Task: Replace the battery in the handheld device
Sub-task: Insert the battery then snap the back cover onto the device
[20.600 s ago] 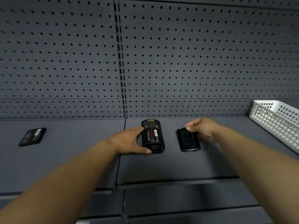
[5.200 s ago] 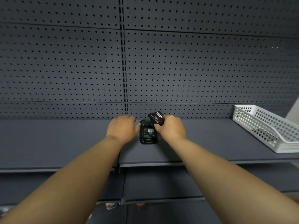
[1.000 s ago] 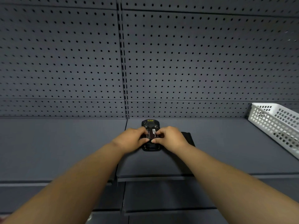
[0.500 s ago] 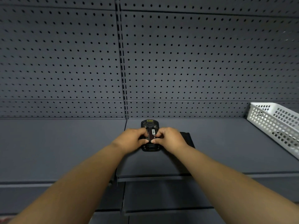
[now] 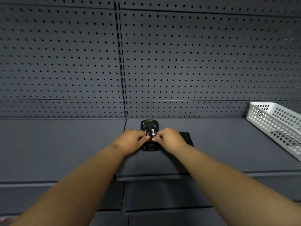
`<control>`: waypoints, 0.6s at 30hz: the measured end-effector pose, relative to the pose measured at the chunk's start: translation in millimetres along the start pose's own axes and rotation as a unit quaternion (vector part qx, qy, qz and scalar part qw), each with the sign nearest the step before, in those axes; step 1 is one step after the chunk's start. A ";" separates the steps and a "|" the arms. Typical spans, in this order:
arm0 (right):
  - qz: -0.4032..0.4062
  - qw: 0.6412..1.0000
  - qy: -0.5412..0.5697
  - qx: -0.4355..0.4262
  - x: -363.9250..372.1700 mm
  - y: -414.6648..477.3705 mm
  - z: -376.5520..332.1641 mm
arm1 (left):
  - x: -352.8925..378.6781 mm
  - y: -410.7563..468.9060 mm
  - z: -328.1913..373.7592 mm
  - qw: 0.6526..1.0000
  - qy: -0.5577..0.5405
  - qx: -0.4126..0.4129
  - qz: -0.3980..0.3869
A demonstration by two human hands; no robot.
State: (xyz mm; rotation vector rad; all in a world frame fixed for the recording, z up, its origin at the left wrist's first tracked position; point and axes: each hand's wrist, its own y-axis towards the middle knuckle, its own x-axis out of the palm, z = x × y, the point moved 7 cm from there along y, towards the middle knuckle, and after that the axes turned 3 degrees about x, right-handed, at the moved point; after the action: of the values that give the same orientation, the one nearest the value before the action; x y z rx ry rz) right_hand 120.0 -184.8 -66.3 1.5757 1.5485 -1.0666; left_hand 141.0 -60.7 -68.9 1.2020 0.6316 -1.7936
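Head view showed us the handheld device point(image 5: 150, 136) lying face down on the grey shelf point(image 5: 219, 147), a little back from the shelf's front edge and just short of the pegboard wall point(image 5: 179, 62) behind it. We took the device as our landmark. Our left hand point(image 5: 130, 141) lay against its left side and our right hand point(image 5: 169, 139) against its right, both curled, thumbs meeting over the middle of its back. The fingertips point(image 5: 147, 138) pressed down on the battery point(image 5: 150, 134), a dark reddish slab with a white barcode label, which sat in the open bay of the device; whether it was fully seated we could not tell. Neither hand gripped around anything; the fingers were drawn together and bearing down.

Just right of the device, partly under our right wrist, lay a flat black piece point(image 5: 186, 138), its far and right edges showing. Well to the right of the device stood a white basket point(image 5: 276, 124) against the wall, running off the frame. Left of the device the shelf lay open to the frame's edge, crossed only by the seam between two shelf panels just beside it. Between the device and the basket the surface was bare. A lower shelf point(image 5: 162, 193) jutted out nearer to us than the device.
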 end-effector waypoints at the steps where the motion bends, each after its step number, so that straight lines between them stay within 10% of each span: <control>1: -0.009 1.000 -0.007 -0.007 -2.8 -1.3 -1.1 | -0.6 -0.6 0.8 1.000 -0.002 -0.002 -0.003; 18: -0.138 0.972 -0.158 0.109 -39.9 4.7 92.6 | -4.8 1.2 5.4 0.999 0.022 -0.014 -0.033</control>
State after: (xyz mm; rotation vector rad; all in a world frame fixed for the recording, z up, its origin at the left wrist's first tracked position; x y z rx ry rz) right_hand 117.6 -285.6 -71.4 1.2678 1.4950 -1.6062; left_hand 140.2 -63.7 -62.3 1.2169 0.7278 -1.8109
